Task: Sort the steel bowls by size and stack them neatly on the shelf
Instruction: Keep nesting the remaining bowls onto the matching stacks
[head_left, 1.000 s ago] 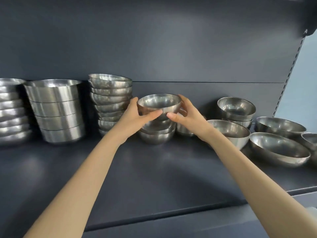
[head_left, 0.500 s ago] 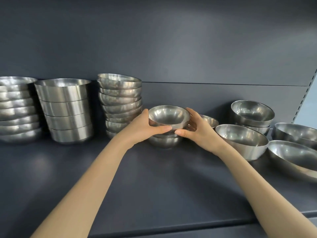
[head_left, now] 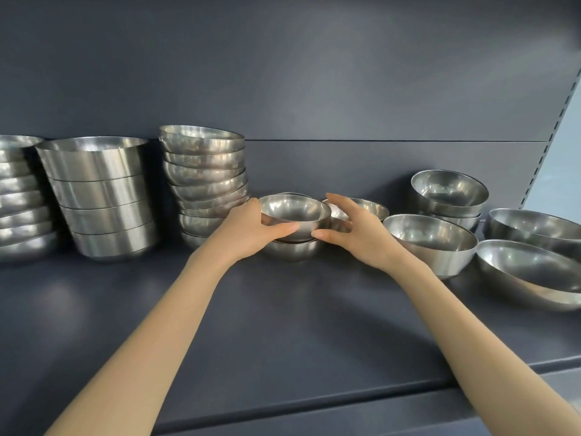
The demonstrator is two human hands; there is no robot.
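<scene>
Both forearms bare, reaching forward from the bottom edge and converging toward the middle. Left grip (head_left: pixel 248 229): fingers wrapped behind top bowl (head_left: pixel 294 212), thumb laid across its front wall, holding it. Right grip (head_left: pixel 355 234): palm turned left, fingers (head_left: pixel 338 204) spread, extended and clear of the bowl, only the thumb tip touching its right side, wrist slightly cocked

Soft, dimmish light, seemingly from above; steel bowls (head_left: pixel 440 234) glare, edges warp.
</scene>
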